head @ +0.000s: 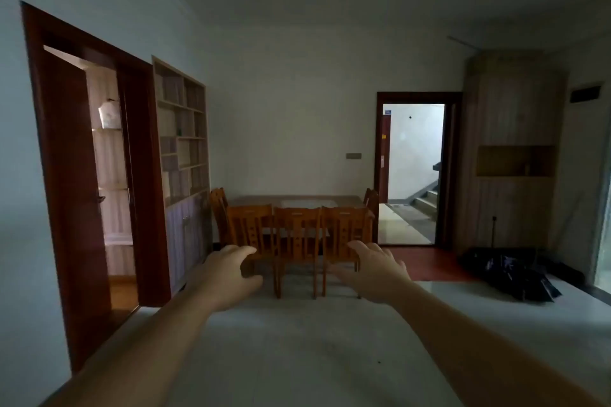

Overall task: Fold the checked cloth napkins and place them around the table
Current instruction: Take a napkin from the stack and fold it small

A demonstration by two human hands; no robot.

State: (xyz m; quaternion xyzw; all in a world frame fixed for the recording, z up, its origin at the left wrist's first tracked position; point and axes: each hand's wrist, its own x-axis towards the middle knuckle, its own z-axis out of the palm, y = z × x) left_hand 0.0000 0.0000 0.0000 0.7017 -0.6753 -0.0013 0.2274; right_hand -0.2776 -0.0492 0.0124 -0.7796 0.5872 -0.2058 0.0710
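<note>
Head view looks across a dim room with both bare arms stretched forward. Left hand [228,274] has its fingers [243,250] spread and curled loosely, gripping nothing; right hand [377,271] is likewise empty, fingers apart and palm down. Well beyond the fingertips, between the two hands, stands a wooden dining surface [297,201] with three chairs [297,235] along its near side and one at each end. No checked napkins can be made out on it from here. Left of the left-hand fingers are a dark red door [76,182] and a bookshelf [183,132]; right of the right-hand fingers, an open doorway [413,172] and a black bag [515,271] on the floor.
</note>
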